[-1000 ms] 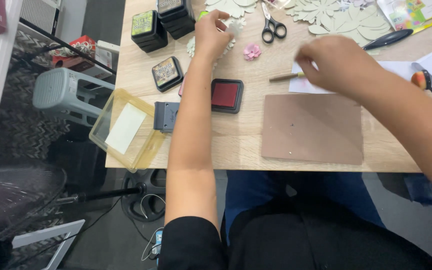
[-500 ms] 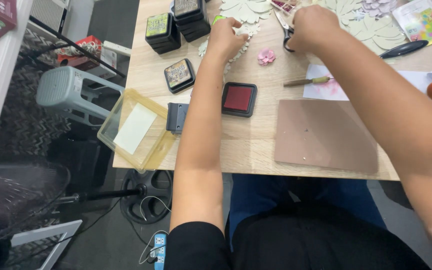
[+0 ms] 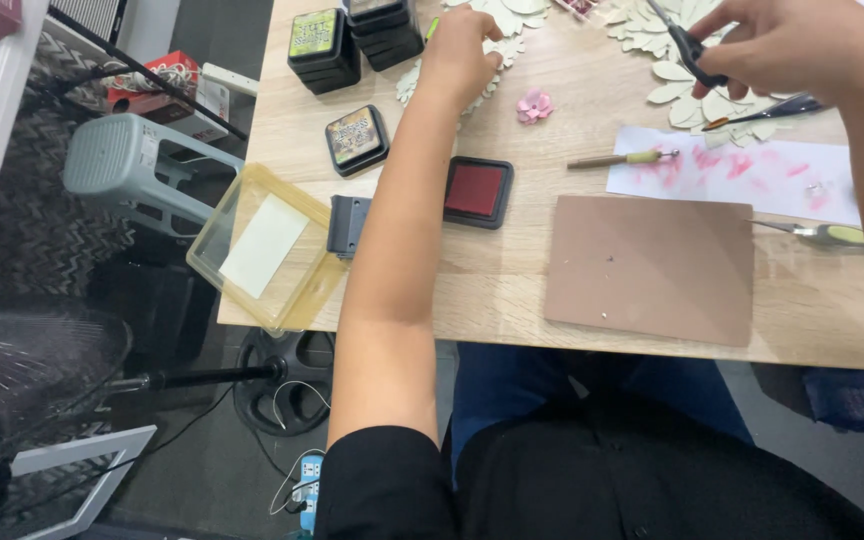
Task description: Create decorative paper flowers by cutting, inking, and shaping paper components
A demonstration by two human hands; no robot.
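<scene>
working at the far edge of the counter (image 3: 512,290), the person has both hands among cream die-cut paper shapes. the step in hand looks like cutting or trimming: the right hand (image 3: 782,45) is closed on a pair of black-handled scissors (image 3: 687,45), raised at about 1 o'clock over a spread of cream leaf cut-outs (image 3: 672,75). the blades point toward 11 o'clock; whether they are parted cannot be told.

the left hand (image 3: 460,50) rests at 12 o'clock, fingers (image 3: 482,62) curled down and pinching or pressing a cream fern-like cut-out (image 3: 497,50); the exact grip is hidden by the knuckles.

judgement: the next move calls for bringing paper and blades together, with the piece held steady so the thin lobes do not tear.

also noted: a small pink paper flower (image 3: 534,104) just right of the left wrist; an open red ink pad (image 3: 477,190) at centre; a brown mat (image 3: 649,268) at 4 o'clock; a wooden-handled tool (image 3: 617,159) beside a pink-smudged white sheet (image 3: 752,172); stacked black ink pads (image 3: 324,48) at 10 o'clock; a yellowish plastic tray (image 3: 217,240) overhanging the left edge.
</scene>
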